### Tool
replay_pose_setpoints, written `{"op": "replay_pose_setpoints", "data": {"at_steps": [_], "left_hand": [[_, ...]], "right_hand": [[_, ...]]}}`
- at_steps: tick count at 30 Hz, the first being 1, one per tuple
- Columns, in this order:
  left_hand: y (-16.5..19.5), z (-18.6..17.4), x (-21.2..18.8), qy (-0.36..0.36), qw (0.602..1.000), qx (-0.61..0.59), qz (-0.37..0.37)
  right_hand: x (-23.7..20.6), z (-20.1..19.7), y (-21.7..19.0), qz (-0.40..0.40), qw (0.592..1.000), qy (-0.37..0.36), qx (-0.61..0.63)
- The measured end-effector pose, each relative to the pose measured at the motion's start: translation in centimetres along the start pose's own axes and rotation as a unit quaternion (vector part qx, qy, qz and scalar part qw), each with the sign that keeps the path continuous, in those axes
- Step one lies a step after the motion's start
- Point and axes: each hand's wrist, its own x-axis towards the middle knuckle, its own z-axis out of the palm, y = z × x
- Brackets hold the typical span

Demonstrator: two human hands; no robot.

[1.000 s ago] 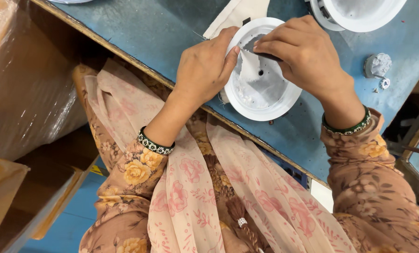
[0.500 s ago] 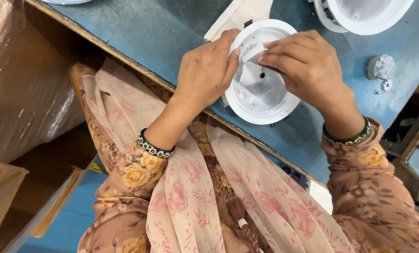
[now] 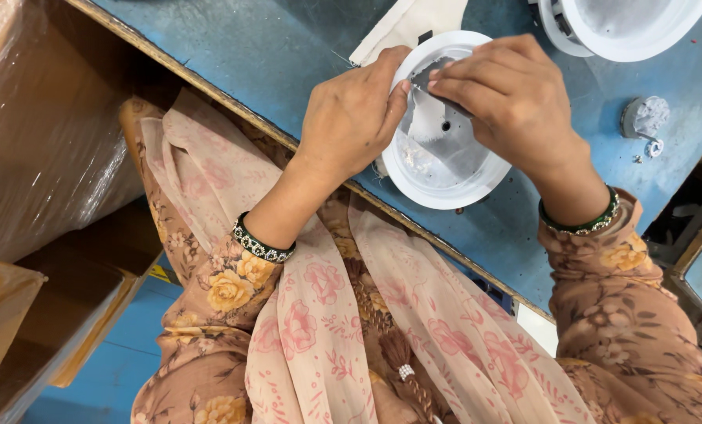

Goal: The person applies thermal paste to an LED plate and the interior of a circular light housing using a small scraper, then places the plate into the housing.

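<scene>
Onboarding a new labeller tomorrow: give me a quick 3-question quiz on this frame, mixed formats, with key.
1. True or false: both hands touch the white round housing.
2. Multiple choice: the small grey part lies (A) inside the housing, (B) on the blue table on the side of the right hand, (C) under the left hand.
3. Fill in: a second white round housing sits at the frame's ___ edge.

Key: 1 true, the fingers of both hands meet at its far rim. 2 B. 3 top.
</scene>
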Motion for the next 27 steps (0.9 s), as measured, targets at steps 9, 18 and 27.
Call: {"op": "replay_pose_setpoints", "data": {"at_steps": [9, 18, 27], "left_hand": [[0.2, 0.1, -0.1, -0.002, 1.000, 0.010, -0.005], [0.2, 0.1, -0.2, -0.003, 1.000, 0.010, -0.002], [0.1, 0.0, -0.2, 0.003, 1.000, 0.014, 0.005]], "right_hand": [[-2.8, 0.4, -1.1, 0.051, 0.997, -0.012, 0.059], [-3.8, -0.5, -1.9, 0.057, 0.997, -0.004, 0.049], [-1.3, -0.3, 0.4, 0.005, 1.000, 0.009, 0.005]]}}
